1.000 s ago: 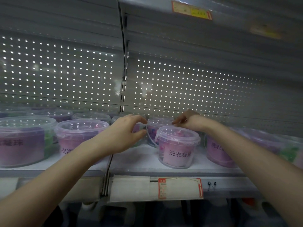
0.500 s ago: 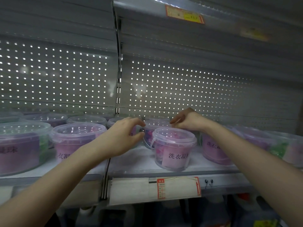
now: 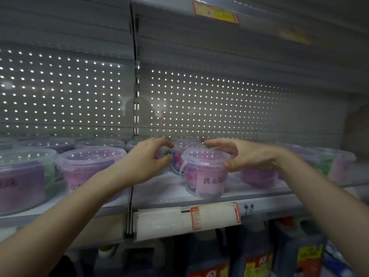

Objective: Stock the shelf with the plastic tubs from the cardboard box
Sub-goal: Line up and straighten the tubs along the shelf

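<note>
A clear plastic tub (image 3: 205, 172) with a pink label stands near the front of the grey shelf (image 3: 269, 200). A second tub (image 3: 180, 154) sits right behind it. My left hand (image 3: 147, 160) hovers to the left of both tubs with curved, spread fingers and holds nothing. On the other side, my right hand (image 3: 243, 156) is beside the front tub's right side. Its thumb rests by the rim and its fingers reach over the back of the lid, not closed around it. The cardboard box is out of view.
More lidded tubs fill the shelf on the left (image 3: 91, 166) and right (image 3: 257, 176). A perforated back panel rises behind them and an upper shelf (image 3: 215, 15) hangs overhead. A price strip (image 3: 189, 216) lines the shelf front, with dark bottles (image 3: 255, 258) below.
My right hand has come off the rear tub and moved right, to the side of the front tub. My left hand has stayed in place with its fingers slightly wider apart.
</note>
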